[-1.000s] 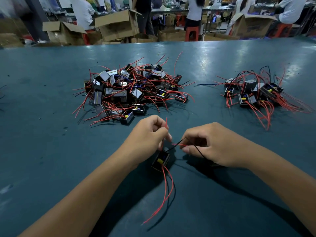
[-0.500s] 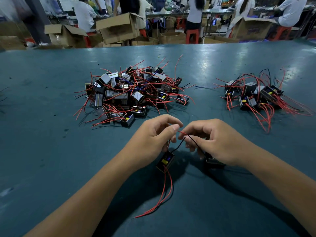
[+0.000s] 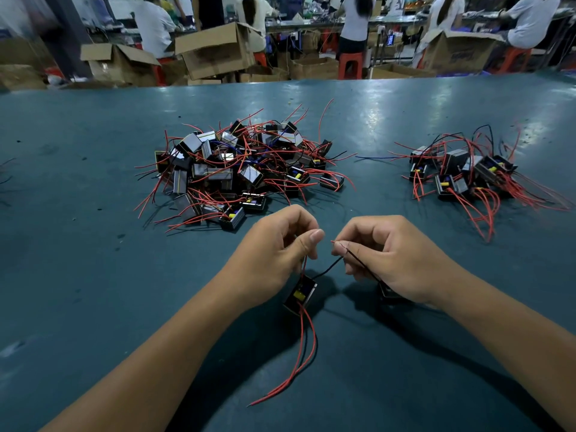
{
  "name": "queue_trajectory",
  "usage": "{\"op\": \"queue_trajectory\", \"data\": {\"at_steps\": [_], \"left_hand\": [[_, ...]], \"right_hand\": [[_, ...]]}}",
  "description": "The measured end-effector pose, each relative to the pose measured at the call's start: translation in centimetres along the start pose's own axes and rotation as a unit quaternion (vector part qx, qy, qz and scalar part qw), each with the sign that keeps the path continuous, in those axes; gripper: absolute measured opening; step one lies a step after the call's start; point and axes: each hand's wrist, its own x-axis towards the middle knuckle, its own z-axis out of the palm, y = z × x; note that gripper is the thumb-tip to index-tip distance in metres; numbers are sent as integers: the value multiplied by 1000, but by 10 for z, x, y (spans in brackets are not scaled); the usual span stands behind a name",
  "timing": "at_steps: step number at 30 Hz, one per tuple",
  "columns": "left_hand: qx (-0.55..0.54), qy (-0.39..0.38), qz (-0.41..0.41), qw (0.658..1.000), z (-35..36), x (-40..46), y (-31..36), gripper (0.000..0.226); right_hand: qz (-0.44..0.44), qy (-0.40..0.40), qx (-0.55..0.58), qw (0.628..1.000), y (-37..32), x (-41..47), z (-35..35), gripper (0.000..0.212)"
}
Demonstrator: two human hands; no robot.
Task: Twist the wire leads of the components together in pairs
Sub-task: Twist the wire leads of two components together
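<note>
Head view: my left hand [image 3: 274, 254] has lifted off right hand, pinching red lead above small black component [image 3: 300, 294] dangling over near bench [image 3: 93, 291]. Right hand [image 3: 389, 257] pinches red-and-black lead ends [image 3: 341, 244], now bunched at fingertips; second component [image 3: 388, 291] half hidden beneath. Hands parted since second ago: twist looks begun, not finished. Untwisted pile [image 3: 243, 173] far left, done pile [image 3: 467, 173] far right.

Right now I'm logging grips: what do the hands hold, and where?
The left hand pinches a red lead above the component. The right hand pinches the tips of the black leads.
</note>
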Motion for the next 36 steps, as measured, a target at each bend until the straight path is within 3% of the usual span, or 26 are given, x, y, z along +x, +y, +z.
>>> {"op": "queue_trajectory", "data": {"at_steps": [2, 6, 9, 15, 26, 36], "left_hand": [[-36, 15, -12, 999, -1, 0, 1, 6], [-102, 25, -46, 993, 4, 0, 5, 27], [-90, 0, -53, 994, 7, -2, 5, 7], [-76, -9, -53, 996, 11, -3, 8, 12], [-113, 5, -69, 991, 15, -4, 8, 16], [-61, 8, -42, 997, 16, -6, 9, 12]], "right_hand": [[13, 19, 33, 999, 0, 0, 1, 15], [54, 66, 147, 985, 1, 2, 8, 7], [70, 86, 177, 978, 0, 1, 14, 8], [54, 108, 223, 967, 1, 0, 21, 8], [13, 153, 207, 966, 4, -2, 26, 5], [6, 166, 196, 966, 4, -2, 26, 6]]}}
